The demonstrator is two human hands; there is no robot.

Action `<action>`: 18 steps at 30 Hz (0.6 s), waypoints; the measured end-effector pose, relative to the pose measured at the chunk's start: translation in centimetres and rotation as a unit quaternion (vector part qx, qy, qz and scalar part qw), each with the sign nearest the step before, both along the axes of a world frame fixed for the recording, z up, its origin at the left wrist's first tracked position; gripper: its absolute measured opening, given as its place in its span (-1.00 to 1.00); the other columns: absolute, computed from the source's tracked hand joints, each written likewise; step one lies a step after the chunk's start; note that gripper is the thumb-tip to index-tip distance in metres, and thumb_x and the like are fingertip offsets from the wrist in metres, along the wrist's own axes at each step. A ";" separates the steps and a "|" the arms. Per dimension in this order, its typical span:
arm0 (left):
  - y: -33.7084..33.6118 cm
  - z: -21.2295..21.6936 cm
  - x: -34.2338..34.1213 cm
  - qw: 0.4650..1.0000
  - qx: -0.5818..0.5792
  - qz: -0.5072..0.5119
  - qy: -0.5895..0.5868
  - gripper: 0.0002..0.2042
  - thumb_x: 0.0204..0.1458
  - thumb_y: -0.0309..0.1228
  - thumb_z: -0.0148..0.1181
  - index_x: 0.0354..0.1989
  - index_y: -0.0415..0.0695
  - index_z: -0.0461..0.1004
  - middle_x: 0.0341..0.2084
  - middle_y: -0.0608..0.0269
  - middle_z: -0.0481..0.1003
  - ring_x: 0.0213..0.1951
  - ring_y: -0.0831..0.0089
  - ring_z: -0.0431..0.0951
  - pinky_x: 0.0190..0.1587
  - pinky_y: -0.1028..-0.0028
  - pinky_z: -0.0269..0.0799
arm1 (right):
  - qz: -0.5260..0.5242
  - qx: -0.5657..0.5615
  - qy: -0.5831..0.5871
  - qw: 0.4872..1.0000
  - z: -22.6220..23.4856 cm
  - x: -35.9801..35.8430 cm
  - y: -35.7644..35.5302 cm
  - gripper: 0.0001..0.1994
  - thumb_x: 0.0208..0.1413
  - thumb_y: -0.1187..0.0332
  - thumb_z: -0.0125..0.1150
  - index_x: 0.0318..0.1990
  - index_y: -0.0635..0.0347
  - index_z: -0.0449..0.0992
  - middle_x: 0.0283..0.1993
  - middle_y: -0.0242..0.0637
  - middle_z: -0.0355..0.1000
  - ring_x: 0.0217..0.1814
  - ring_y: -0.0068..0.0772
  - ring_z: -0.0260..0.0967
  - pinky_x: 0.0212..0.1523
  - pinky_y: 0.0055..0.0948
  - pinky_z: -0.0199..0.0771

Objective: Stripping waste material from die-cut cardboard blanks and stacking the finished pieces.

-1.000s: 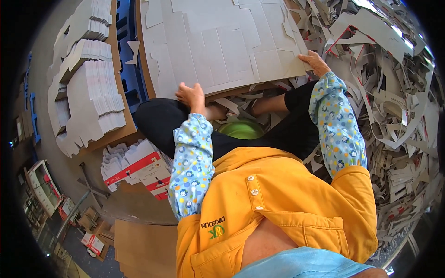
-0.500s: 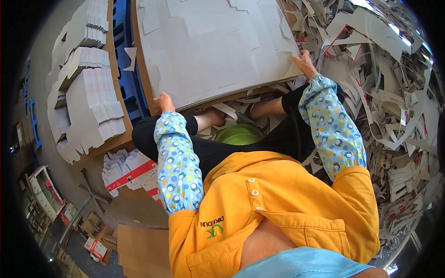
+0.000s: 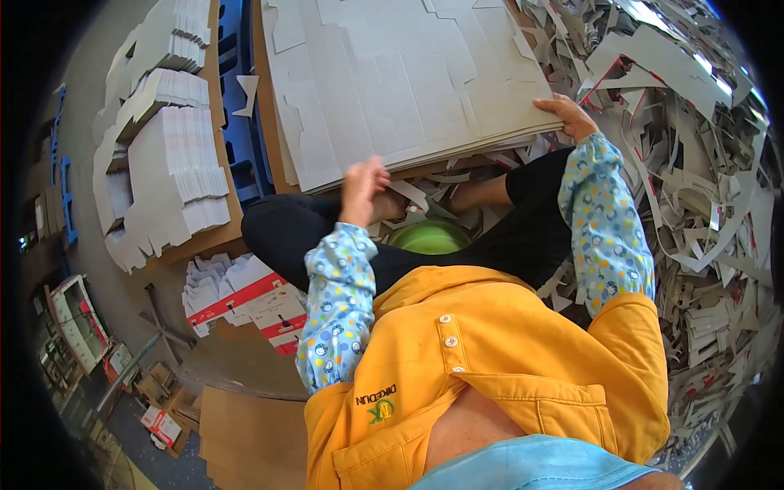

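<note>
A stack of large white die-cut card sheets [image 3: 408, 90] lies before me, with cut outlines showing on the top sheet. At its near right corner my right hand [image 3: 569, 116] grips the edge, thumb on top and the other fingers mostly hidden. My left hand [image 3: 363, 188] is raised just in front of the near edge, left of the middle. Motion smears its fingers, which look bent, and no thing shows in them. Under the stack a brown cardboard sheet [image 3: 287, 167] sticks out along the left side.
Stacked white cut blanks [image 3: 163, 163] stand at the left beside a blue pallet [image 3: 238, 122]. White card offcuts [image 3: 694, 163] heap up on the right. A green bowl [image 3: 429, 237] sits between my legs. Red-and-white printed cartons [image 3: 253, 298] and brown cardboard [image 3: 249, 433] lie lower left.
My left hand has left the stack's near left corner and moved right and toward me. My right hand stays at the right corner. The whole scene has shifted slightly right in view.
</note>
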State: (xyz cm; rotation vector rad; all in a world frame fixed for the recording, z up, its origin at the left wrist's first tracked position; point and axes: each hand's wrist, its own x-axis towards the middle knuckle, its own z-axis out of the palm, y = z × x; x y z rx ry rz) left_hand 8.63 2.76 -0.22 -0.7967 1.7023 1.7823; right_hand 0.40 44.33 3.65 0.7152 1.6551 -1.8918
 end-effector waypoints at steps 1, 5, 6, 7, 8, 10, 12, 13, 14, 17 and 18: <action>1.7 0.0 1.4 0.994 0.083 0.017 -0.075 -0.63 -0.18 -0.17 0.18 -0.41 -0.26 0.33 -0.51 0.11 0.41 -0.49 0.44 0.43 -0.47 0.55 0.38 | 0.029 0.023 0.031 0.999 1.4 -0.4 -0.6 -0.64 -0.12 0.31 0.18 -0.19 0.37 0.32 -0.29 -0.20 0.38 -0.35 -0.42 0.38 -0.32 -0.51 0.42; 6.0 -1.1 1.9 0.859 0.400 0.281 -0.151 -0.57 -0.20 -0.14 0.21 -0.30 -0.23 0.32 -0.33 0.08 0.40 -0.28 0.30 0.43 -0.26 0.37 0.40 | 0.033 0.176 0.138 0.974 8.0 -2.3 -3.4 -0.63 -0.17 0.16 0.20 -0.27 0.24 0.38 -0.39 -0.34 0.37 -0.41 -0.51 0.34 -0.42 -0.55 0.35; 6.0 -0.6 1.1 0.861 0.397 0.279 -0.151 -0.57 -0.20 -0.14 0.21 -0.30 -0.23 0.32 -0.33 0.08 0.40 -0.28 0.30 0.43 -0.26 0.37 0.40 | 0.055 0.181 0.162 0.969 9.2 -3.2 -3.7 -0.66 -0.16 0.17 0.20 -0.31 0.24 0.40 -0.44 -0.41 0.38 -0.49 -0.60 0.33 -0.45 -0.67 0.34; 5.9 0.8 -0.2 0.843 0.418 0.337 -0.040 -0.62 -0.17 -0.21 0.19 -0.28 -0.23 0.31 -0.34 0.11 0.40 -0.29 0.31 0.42 -0.27 0.38 0.41 | 0.086 0.179 0.190 0.961 11.2 -3.8 -4.8 -0.66 -0.16 0.13 0.19 -0.33 0.21 0.40 -0.47 -0.46 0.36 -0.50 -0.66 0.32 -0.48 -0.68 0.34; 5.4 2.2 -1.4 0.810 0.429 0.392 0.075 -0.66 -0.15 -0.28 0.18 -0.26 -0.22 0.31 -0.36 0.15 0.40 -0.30 0.32 0.42 -0.28 0.39 0.41 | 0.104 0.228 0.193 0.949 13.3 -4.1 -6.2 -0.65 -0.17 0.12 0.18 -0.31 0.19 0.40 -0.45 -0.48 0.36 -0.49 -0.69 0.32 -0.48 -0.69 0.33; 4.1 3.9 -3.9 0.834 0.383 0.384 0.104 -0.78 -0.14 -0.41 0.14 -0.31 -0.18 0.33 -0.37 0.19 0.41 -0.32 0.34 0.42 -0.30 0.40 0.42 | 0.093 0.130 0.228 0.960 13.6 -6.6 -4.6 -0.64 -0.17 0.11 0.18 -0.27 0.17 0.40 -0.43 -0.46 0.37 -0.47 -0.67 0.33 -0.48 -0.68 0.33; 3.8 8.5 -5.1 0.856 0.341 0.360 0.148 -0.84 -0.15 -0.48 0.13 -0.37 -0.18 0.35 -0.37 0.19 0.41 -0.32 0.36 0.43 -0.30 0.42 0.41 | 0.008 0.061 0.189 0.980 18.5 -5.0 -5.0 -0.75 -0.05 0.26 0.06 -0.39 0.31 0.44 -0.52 -0.21 0.41 -0.52 -0.28 0.38 -0.52 -0.47 0.35; 3.2 11.1 -5.1 0.866 0.304 0.358 0.170 -0.85 -0.15 -0.48 0.11 -0.37 -0.19 0.35 -0.36 0.20 0.41 -0.30 0.37 0.43 -0.29 0.42 0.41 | -0.010 0.062 0.253 0.965 20.7 -2.7 -6.9 -0.74 -0.08 0.27 0.06 -0.50 0.36 0.43 -0.65 -0.27 0.36 -0.62 -0.36 0.33 -0.61 -0.53 0.30; 1.9 12.8 -4.0 0.876 0.251 0.363 0.192 -0.85 -0.14 -0.48 0.10 -0.36 -0.20 0.36 -0.36 0.20 0.40 -0.29 0.38 0.42 -0.29 0.42 0.40 | -0.047 0.091 0.263 0.959 19.9 -0.8 -8.6 -0.73 -0.11 0.22 0.10 -0.37 0.28 0.41 -0.53 -0.33 0.37 -0.53 -0.49 0.34 -0.52 -0.59 0.32; -0.1 13.8 -1.5 0.876 0.235 0.348 0.236 -0.74 -0.13 -0.43 0.10 -0.26 -0.29 0.32 -0.31 0.18 0.38 -0.25 0.37 0.40 -0.21 0.35 0.37 | -0.017 0.022 0.219 0.975 17.7 4.6 -9.1 -0.70 -0.11 0.24 0.10 -0.25 0.25 0.40 -0.39 -0.34 0.38 -0.41 -0.57 0.35 -0.38 -0.60 0.36; -1.1 12.0 -1.1 0.890 0.198 0.358 0.198 -0.73 -0.13 -0.43 0.10 -0.23 -0.26 0.32 -0.29 0.19 0.38 -0.25 0.34 0.40 -0.21 0.34 0.37 | -0.055 0.001 0.205 0.977 14.3 5.7 -10.1 -0.69 -0.18 0.25 0.20 -0.31 0.27 0.42 -0.43 -0.36 0.39 -0.47 -0.57 0.33 -0.43 -0.60 0.35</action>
